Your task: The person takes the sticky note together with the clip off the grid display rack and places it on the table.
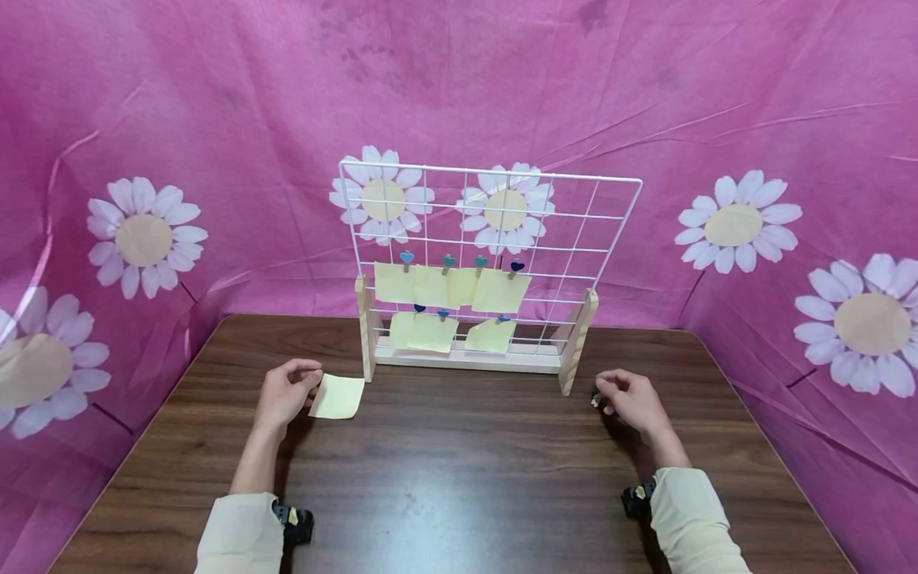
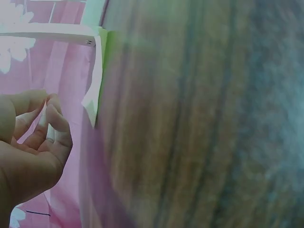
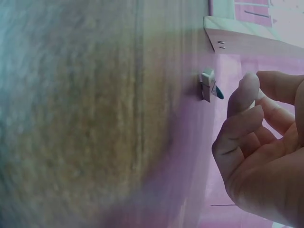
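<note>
On the brown wood-grain worktop (image 1: pixel 445 446), a square yellow paper note (image 1: pixel 339 398), far edge sideways, lies beside the left hand (image 1: pixel 284 392). A small wooden clip (image 3: pixel 206 85), teal side up, long axis unclear, is near the right hand (image 1: pixel 634 402); both hold nothing, fingertips together

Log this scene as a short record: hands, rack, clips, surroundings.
Left hand: beside loose yellow note
Right hand: beside loose clip
Grid rack: upright, yellow notes clipped in two rows
Upper-row clips: four
Lower-row clips: three
Table: brown, wood-grained
Backdrop: pink, white flowers
</note>
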Demonstrator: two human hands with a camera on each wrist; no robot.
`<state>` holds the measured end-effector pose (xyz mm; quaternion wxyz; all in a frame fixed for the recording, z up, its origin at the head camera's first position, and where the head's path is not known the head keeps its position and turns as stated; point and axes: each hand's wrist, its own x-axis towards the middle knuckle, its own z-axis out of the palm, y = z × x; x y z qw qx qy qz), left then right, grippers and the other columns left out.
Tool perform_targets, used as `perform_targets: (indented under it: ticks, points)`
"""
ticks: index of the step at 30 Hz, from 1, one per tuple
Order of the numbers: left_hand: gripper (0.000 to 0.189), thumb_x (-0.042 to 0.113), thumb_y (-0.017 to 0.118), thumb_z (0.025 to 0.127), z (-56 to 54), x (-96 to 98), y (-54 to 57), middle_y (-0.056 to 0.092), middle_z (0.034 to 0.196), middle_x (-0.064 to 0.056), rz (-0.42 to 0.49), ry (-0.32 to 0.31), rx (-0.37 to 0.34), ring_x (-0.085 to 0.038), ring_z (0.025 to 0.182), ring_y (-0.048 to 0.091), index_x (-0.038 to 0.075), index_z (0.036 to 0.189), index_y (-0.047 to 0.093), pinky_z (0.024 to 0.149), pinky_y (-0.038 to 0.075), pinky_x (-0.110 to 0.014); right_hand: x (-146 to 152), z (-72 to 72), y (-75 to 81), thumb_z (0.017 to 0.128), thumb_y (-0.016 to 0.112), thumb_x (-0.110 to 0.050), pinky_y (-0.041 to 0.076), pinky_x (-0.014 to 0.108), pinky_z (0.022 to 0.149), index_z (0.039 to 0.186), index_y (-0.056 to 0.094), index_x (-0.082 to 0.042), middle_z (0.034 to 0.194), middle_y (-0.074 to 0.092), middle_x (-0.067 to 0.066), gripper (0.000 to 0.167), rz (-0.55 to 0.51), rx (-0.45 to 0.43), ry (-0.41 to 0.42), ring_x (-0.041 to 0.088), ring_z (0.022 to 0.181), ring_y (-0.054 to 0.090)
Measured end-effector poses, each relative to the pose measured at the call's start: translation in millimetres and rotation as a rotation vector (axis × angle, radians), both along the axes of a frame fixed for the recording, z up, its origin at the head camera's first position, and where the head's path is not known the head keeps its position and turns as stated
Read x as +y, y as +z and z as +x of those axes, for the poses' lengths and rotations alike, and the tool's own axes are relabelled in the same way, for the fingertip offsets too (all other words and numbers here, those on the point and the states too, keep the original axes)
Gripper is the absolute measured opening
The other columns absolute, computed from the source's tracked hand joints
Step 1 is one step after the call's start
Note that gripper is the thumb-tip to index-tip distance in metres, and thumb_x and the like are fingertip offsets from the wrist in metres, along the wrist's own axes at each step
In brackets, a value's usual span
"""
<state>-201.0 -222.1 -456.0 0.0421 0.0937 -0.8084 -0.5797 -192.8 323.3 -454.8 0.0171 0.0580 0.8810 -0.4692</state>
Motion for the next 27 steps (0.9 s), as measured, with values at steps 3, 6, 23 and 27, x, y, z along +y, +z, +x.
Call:
perform_targets:
  ticks: [3, 6, 23, 27]
  points:
    - [0.029, 0.005, 0.062, 0.099, 0.6, 1.7, 4.4, 0.068, 0.095, -0.020, 0.019, -0.007, 0.005, -0.019, 0.071, 0.066, -0.013, 0.122, 0.062, 0.057, 0.062, -0.031, -1, 1.1, 2.2, 0.103, 0.058, -0.016, 0.049, 0.029, 0.044, 0.124, 0.060, 0.011, 0.085, 0.066, 0.012, 0.034, -0.005, 0.006, 0.003, 0.016, 0.060, 0.059]
    - [0.030, 0.006, 0.063, 0.099, 1.8, 4.0, 9.3, 0.069, 0.094, -0.018, 0.026, -0.013, -0.002, -0.018, 0.071, 0.067, -0.012, 0.123, 0.061, 0.056, 0.062, -0.032, -2, 2.1, 3.5, 0.103, 0.058, -0.015, 0.050, 0.029, 0.045, 0.123, 0.060, 0.011, 0.085, 0.068, 0.013, 0.033, -0.007, 0.010, 0.014, 0.016, 0.060, 0.059]
    - [0.032, 0.007, 0.064, 0.099, 7.2, 29.4, 16.5, 0.067, 0.098, -0.013, 0.135, -0.137, -0.004, -0.021, 0.081, 0.070, -0.013, 0.123, 0.058, 0.058, 0.064, -0.033, -15, 4.2, 27.8, 0.102, 0.060, -0.015, 0.047, 0.025, 0.043, 0.119, 0.064, 0.010, 0.078, 0.065, 0.020, 0.030, 0.036, 0.130, 0.064, 0.029, 0.061, 0.064]
    - [0.032, 0.006, 0.064, 0.099, 8.0, 37.5, 16.1, 0.068, 0.100, -0.016, 0.155, -0.165, -0.008, -0.023, 0.083, 0.071, -0.013, 0.124, 0.058, 0.060, 0.065, -0.035, -17, 4.5, 34.7, 0.102, 0.060, -0.014, 0.047, 0.024, 0.044, 0.117, 0.065, 0.010, 0.078, 0.064, 0.020, 0.028, 0.045, 0.174, 0.083, 0.028, 0.059, 0.064]
